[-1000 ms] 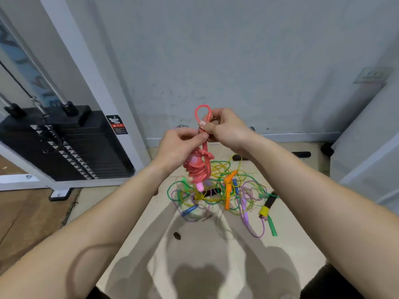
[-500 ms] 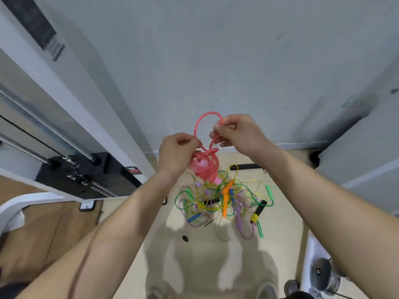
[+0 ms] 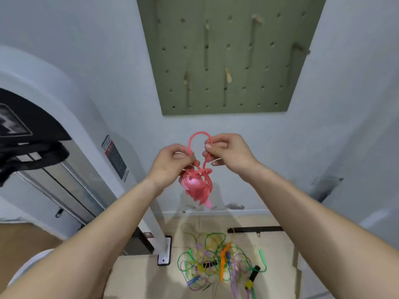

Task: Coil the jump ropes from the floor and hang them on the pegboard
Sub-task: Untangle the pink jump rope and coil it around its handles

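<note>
A coiled pink jump rope (image 3: 197, 185) hangs between my hands at chest height, its bundle and pink handles dangling below. My left hand (image 3: 172, 164) grips the top of the coil. My right hand (image 3: 226, 152) pinches one side of a small open loop that arches above the bundle. The green pegboard (image 3: 228, 55) is on the wall straight ahead and above, with several wooden pegs sticking out and nothing hanging on it. A tangled pile of jump ropes (image 3: 218, 264) in green, yellow, purple, orange and blue lies on the floor below.
A white cable machine frame (image 3: 90, 130) with a warning sticker stands close on the left, its foot plate (image 3: 164, 251) beside the rope pile. A black bar (image 3: 257, 229) lies on the floor by the wall. A grey wall corner juts out on the right.
The view has tilted up from the floor, bringing the pegboard into sight. Both hands have risen with the pink rope, and the loop at its top has been pulled wider.
</note>
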